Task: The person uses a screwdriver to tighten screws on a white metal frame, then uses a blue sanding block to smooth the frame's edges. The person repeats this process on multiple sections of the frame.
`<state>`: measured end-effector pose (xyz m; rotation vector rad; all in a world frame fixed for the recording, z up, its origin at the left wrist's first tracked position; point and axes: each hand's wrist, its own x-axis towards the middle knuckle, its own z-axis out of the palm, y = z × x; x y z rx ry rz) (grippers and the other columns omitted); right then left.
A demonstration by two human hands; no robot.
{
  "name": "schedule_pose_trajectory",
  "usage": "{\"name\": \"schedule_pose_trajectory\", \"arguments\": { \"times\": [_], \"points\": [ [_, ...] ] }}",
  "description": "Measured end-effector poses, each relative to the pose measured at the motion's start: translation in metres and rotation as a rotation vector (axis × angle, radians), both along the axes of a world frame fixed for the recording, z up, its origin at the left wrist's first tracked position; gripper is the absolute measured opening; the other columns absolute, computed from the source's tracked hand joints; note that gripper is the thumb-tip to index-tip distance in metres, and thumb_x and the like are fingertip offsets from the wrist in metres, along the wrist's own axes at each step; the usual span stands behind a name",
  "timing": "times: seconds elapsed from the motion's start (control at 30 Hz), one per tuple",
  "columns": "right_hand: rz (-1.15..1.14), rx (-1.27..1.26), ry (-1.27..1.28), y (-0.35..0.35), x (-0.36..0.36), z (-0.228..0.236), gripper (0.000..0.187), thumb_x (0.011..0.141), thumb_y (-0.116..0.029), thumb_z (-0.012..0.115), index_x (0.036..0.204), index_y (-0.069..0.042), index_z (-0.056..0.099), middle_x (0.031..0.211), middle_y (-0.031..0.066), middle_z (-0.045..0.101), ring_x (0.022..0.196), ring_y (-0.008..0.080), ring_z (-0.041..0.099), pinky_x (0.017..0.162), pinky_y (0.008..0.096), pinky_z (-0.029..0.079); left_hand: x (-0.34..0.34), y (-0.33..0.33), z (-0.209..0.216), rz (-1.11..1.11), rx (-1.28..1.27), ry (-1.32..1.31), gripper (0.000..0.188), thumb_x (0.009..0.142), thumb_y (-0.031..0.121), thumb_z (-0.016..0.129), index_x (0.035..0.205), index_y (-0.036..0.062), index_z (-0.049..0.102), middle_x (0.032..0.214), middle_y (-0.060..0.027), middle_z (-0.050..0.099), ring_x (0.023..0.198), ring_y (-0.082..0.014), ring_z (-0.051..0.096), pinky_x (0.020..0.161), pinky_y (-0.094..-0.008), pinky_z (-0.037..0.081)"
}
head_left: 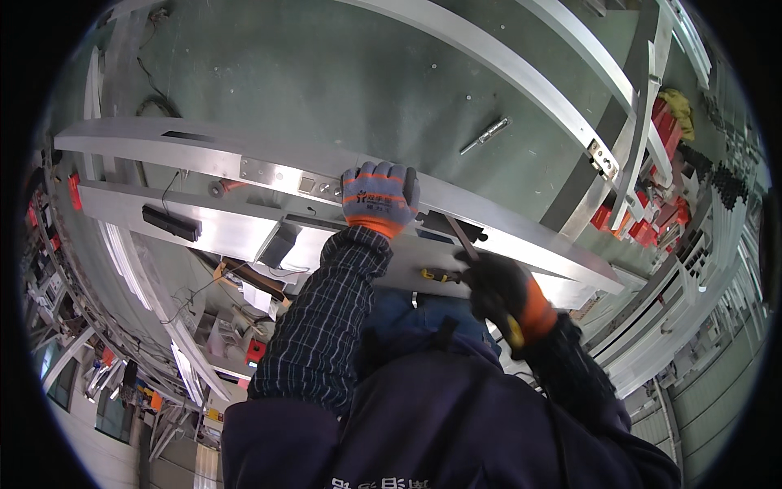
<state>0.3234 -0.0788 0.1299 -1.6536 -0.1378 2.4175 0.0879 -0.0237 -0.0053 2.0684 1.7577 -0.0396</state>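
Bar [301,156]: A long silver bar is lying crosswise in front of a worker, running beneath the left hand, with a green surface [326,73] spreading beyond it.
Left hand [380,196]: A gray-and-orange glove is gripping the bar from above, fingers pressing side by side and curling over its far edge; the thumb's hold cannot be told.
Right hand [501,297]: A dark glove with an orange cuff is wrapping around the file's handle on the bar's near side; blur is hiding the separate fingers.
File [463,239]: The narrow blade is slanting up toward the bar, just beside its dark notch [481,236]; whether metal is meeting metal cannot be told.
Stroke: By this pose, the left hand should be bearing down firmly near the notch to limit chatter, while the right wrist should be staying in line with the blade, pressing forward and easing back.
Yellow tool [440,275]: It is resting on the bar's near side, close to the right hand, probably crowding the stroke.
Pen [485,136]: It is lying beyond the bar, well apart from the file.
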Motion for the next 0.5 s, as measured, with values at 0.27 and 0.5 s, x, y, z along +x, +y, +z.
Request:
{"name": "schedule_pose_trajectory", "arguments": {
  "times": [0.27, 0.5],
  "points": [
    [0.208, 0.277, -0.088, 0.018, -0.015, -0.023, 0.033, 0.105, -0.015, 0.056, 0.133, 0.002, 0.060, 0.085, 0.0053, 0.065, 0.066, 0.0142, 0.063, 0.061, 0.0294, 0.053, 0.005, 0.004, 0.002, -0.011, 0.015, -0.016, 0.026, 0.091, 0.037, 0.063, 0.083, 0.0132, 0.071, 0.084, -0.0041, 0.071, 0.085, -0.0267, 0.067, 0.078, -0.0461, 0.047],
    [-0.113, -0.126, 0.087, 0.000, 0.022, 0.016, 0.031, 0.105, -0.013, 0.053, 0.130, 0.003, 0.061, 0.091, 0.0057, 0.064, 0.065, 0.0123, 0.060, 0.059, 0.0266, 0.050, -0.002, -0.001, -0.004, -0.014, 0.059, -0.020, 0.024, 0.089, 0.037, 0.066, 0.084, 0.0134, 0.071, 0.083, -0.0039, 0.071, 0.082, -0.0270, 0.066, 0.077, -0.0455, 0.046]
  ]
}}
